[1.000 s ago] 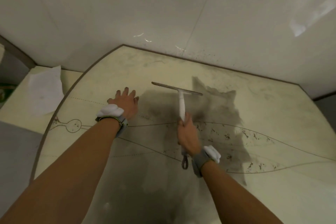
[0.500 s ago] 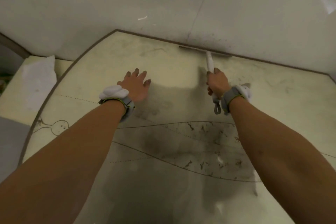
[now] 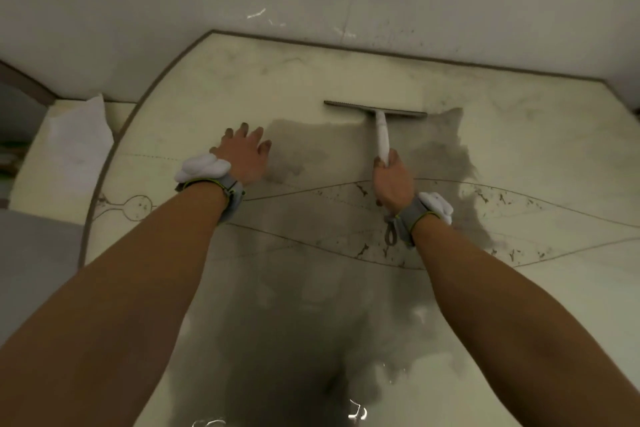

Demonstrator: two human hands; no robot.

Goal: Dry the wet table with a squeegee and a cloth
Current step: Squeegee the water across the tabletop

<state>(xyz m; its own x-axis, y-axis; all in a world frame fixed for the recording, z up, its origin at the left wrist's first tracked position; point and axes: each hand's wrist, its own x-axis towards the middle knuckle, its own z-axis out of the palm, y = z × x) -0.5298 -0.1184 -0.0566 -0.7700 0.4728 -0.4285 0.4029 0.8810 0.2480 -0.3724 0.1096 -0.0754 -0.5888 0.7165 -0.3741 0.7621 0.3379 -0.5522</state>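
Squeegee (image 3: 380, 121) blade down on the wet table (image 3: 519, 149)
Right hand (image 3: 393, 183) grips its white handle; left hand (image 3: 245, 156) rests flat, fingers spread.

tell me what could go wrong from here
The white-handled squeegee with a dark blade, gripped by the right hand, would drag water toward the near edge of the pale marble-look table, where a glinting puddle could spill over. The left hand rests flat on the tabletop and may slip if wet. The white cloth lies to the left, beyond both hands.
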